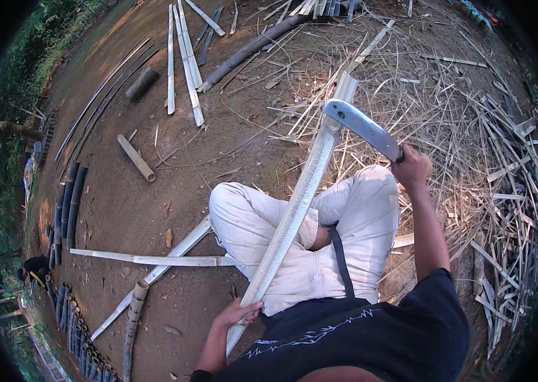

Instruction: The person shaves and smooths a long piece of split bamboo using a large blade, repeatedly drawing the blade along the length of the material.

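Observation:
A long, pale split bamboo piece (301, 198) slants across my lap, its far end beyond my knees and its near end by my left hip. My left hand (240, 312) is closed round it close to the near end. In my right hand (413, 167), fingers wrapped round the handle, is a cleaver (369, 131) with a broad grey blade and a hole near its tip. The tip of the blade overlaps the bamboo's far part; whether it touches cannot be told. My crossed legs in pale trousers (250, 210) lie under the bamboo.
Bamboo shavings (453, 121) and thin strips spread over the ground ahead and to the right. Pale slats (186, 57) lie farther off. A short bamboo length (136, 157) rests at left, with dark poles (71, 204) beyond. Another slat (154, 258) lies beside my left knee.

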The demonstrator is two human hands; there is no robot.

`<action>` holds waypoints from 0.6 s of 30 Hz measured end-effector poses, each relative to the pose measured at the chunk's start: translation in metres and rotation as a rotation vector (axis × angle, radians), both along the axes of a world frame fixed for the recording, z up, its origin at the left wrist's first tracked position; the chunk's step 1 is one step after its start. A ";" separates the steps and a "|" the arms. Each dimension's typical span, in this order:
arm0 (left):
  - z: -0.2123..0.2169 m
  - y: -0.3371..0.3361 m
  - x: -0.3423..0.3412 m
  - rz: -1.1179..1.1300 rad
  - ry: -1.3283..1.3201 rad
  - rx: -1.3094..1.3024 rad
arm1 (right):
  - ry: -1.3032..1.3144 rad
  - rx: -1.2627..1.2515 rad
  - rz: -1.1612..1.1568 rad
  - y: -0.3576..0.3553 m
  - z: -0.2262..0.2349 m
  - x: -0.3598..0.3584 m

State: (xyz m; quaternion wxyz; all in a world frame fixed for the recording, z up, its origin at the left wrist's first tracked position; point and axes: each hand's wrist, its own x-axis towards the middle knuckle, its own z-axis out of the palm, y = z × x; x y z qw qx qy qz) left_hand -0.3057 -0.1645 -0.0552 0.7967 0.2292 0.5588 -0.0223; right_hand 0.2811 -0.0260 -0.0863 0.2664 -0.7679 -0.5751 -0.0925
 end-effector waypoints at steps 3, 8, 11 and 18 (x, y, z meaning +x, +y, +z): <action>0.019 0.016 -0.017 -0.067 0.086 0.176 | 0.225 -0.242 -0.458 -0.056 -0.031 0.011; 0.068 0.045 0.024 -0.185 0.986 0.992 | 0.319 -0.495 -0.818 -0.197 -0.103 0.006; 0.059 0.063 0.045 -0.191 1.173 1.126 | 0.393 -0.581 -0.848 -0.273 -0.114 -0.052; 0.025 0.077 0.090 -0.156 1.090 1.090 | 0.564 -0.727 -0.843 -0.352 -0.189 -0.087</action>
